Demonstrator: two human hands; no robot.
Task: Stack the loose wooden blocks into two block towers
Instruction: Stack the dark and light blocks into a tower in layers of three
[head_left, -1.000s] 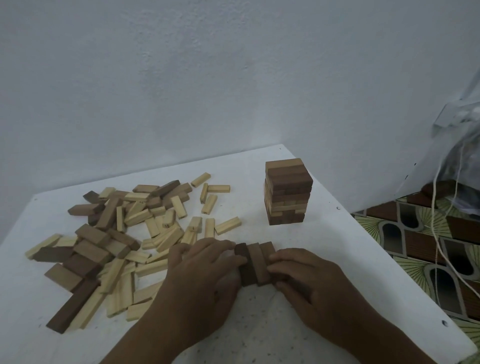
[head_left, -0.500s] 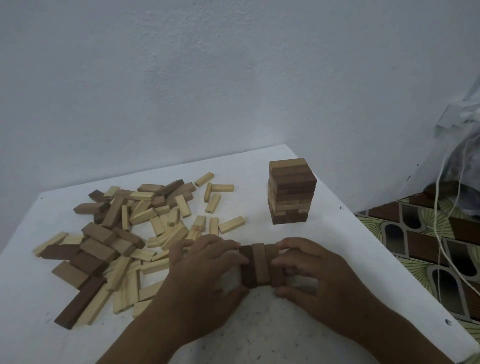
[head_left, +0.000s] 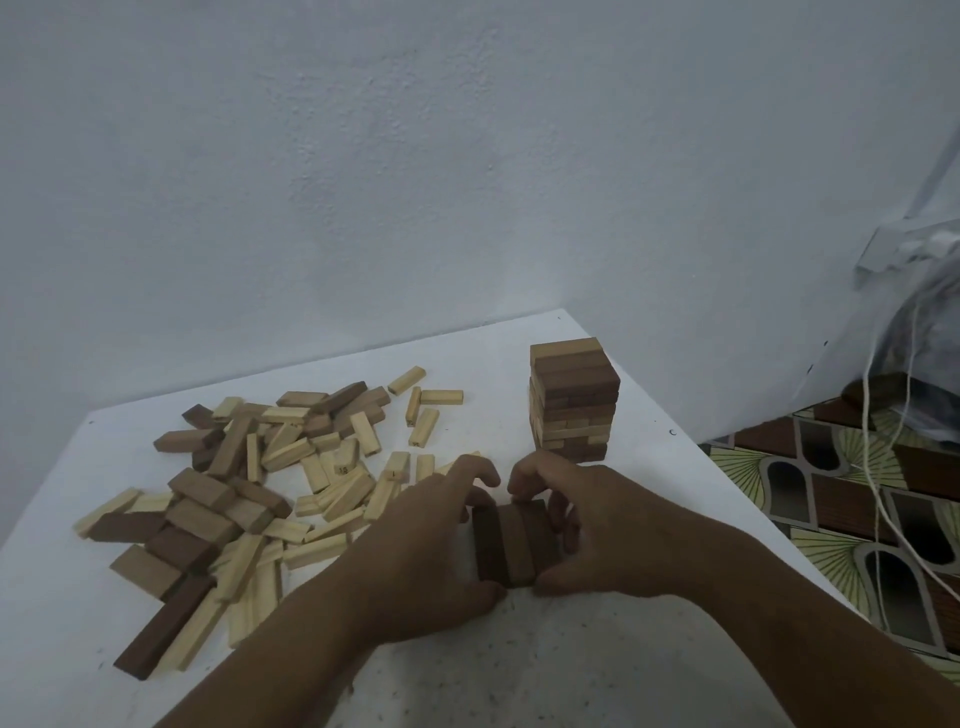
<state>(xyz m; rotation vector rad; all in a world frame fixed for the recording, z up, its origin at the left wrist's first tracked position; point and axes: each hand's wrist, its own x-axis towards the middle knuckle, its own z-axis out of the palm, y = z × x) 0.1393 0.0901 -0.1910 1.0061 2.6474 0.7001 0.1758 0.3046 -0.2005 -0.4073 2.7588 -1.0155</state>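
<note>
Three brown blocks (head_left: 511, 545) lie side by side on the white table (head_left: 571, 670), near its front middle. My left hand (head_left: 431, 540) grips the row from the left, thumb at the near end and fingers curled over the far end. My right hand (head_left: 592, 525) grips it from the right in the same way. A finished block tower (head_left: 574, 400) stands just behind my hands. A heap of loose light and dark blocks (head_left: 249, 483) is spread over the left half of the table.
A pale wall runs behind the table. To the right, past the table's edge, lie a patterned floor (head_left: 831, 499), white cables (head_left: 878, 467) and a plastic bag (head_left: 930, 332).
Both hands have shifted from the row's sides to cup it, fingers over the far end and thumbs at the near end. The camera has tilted and the view moved.
</note>
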